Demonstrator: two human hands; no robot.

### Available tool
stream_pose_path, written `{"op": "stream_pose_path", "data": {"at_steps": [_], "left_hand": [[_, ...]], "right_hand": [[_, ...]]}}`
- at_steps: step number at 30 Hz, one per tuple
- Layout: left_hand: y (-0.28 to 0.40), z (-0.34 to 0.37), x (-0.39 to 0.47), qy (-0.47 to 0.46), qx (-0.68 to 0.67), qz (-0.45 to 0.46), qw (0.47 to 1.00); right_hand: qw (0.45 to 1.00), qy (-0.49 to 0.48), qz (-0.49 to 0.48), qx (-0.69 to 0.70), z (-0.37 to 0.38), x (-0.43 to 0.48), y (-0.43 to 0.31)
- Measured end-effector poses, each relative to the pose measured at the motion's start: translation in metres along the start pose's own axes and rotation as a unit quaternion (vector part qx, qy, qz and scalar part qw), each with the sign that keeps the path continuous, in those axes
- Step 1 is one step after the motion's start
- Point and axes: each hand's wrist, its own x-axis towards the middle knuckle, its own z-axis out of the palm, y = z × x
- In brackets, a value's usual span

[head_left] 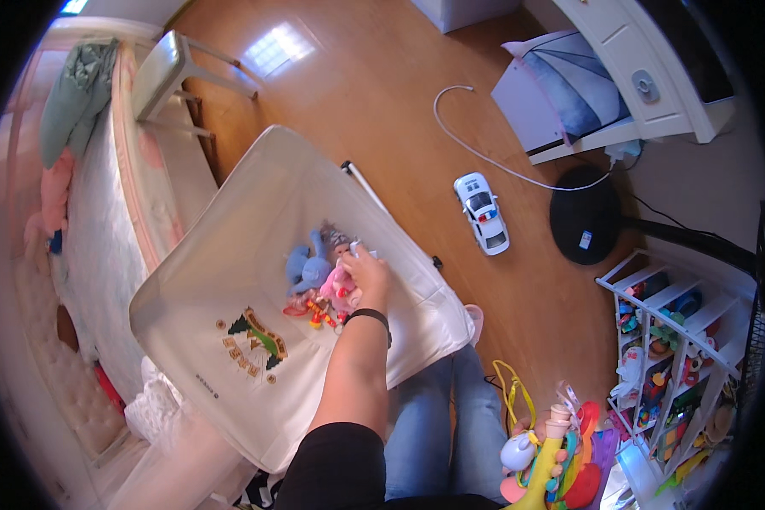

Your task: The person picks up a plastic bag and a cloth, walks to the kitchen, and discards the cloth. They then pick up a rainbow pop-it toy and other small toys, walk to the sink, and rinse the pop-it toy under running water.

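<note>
My left hand [366, 274], with a black band on the wrist, reaches down into a large cream fabric storage bin [210, 274]. Its fingers touch a pink plush toy [339, 285] and a small white thing [357, 247]; whether they grip either is unclear. A blue plush toy [309, 268], a doll's head [336, 237] and a red-and-yellow toy [319, 313] lie around them inside the bin. At the lower right, my right hand [556, 464], mostly hidden, clasps a bundle of colourful plastic toys [583, 488], including a yellow bottle-shaped one [545, 456].
A white toy police car [483, 213] stands on the wooden floor [389, 108] near a black fan base [584, 217] and a white cable [459, 137]. A toy-filled white rack [650, 312] is at the right. A bed [95, 191] and a stool [166, 73] are at the left.
</note>
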Motion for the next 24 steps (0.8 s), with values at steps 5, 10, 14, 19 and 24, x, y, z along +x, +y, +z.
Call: {"op": "stream_pose_path", "data": {"at_steps": [5,10,14,19,24], "left_hand": [[0.003,-0.011,0.017,-0.095,-0.053,-0.029,0.994],[0.032,-0.082,-0.010,-0.102,-0.416,0.060,0.902],[0.084,-0.182,-0.051,-0.183,-0.616,0.057,0.765],[0.162,-0.302,-0.086,-0.158,-0.677,0.089,0.713],[0.230,-0.394,-0.123,-0.257,-0.822,0.039,0.507]], "right_hand": [[1.000,-0.019,0.018,-0.010,0.001,-0.001,-0.003],[0.998,-0.005,0.010,-0.061,0.064,-0.022,0.008],[0.992,0.019,-0.034,-0.122,0.143,-0.052,-0.003],[0.865,-0.114,0.451,0.188,0.191,-0.052,-0.030],[0.790,-0.176,0.570,0.140,0.249,-0.047,-0.041]]}}
